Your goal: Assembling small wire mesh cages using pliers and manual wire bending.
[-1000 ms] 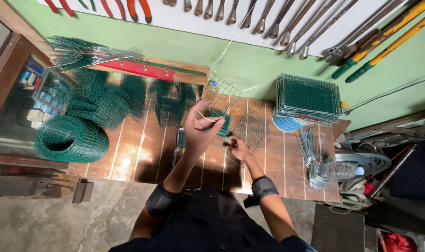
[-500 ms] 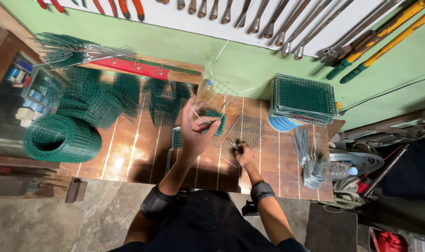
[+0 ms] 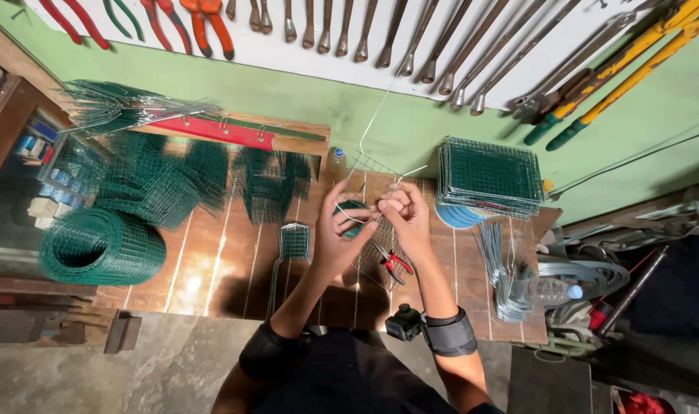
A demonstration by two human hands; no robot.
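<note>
Both my hands are raised together over the middle of the wooden workbench [image 3: 211, 268]. My left hand [image 3: 338, 230] grips a small piece of green wire mesh [image 3: 355, 217] with a bent silver wire frame [image 3: 368, 157] rising from it toward the wall. My right hand [image 3: 405, 217] pinches the same wire and mesh from the right side. Red-handled pliers [image 3: 395, 264] lie on the bench just below my right hand. A finished wire-and-mesh piece [image 3: 292, 245] lies to the left of my left forearm.
A roll of green mesh [image 3: 100, 247] sits at the bench's left end, with cut mesh pieces [image 3: 165, 184] behind it. A stack of mesh panels [image 3: 491, 176] stands at back right, bent wires [image 3: 503, 268] and a plastic bottle [image 3: 552, 290] at right. Tools hang on the wall [image 3: 411, 38].
My right hand has left the pliers on the bench and come up to join the left hand on the wire and mesh piece.
</note>
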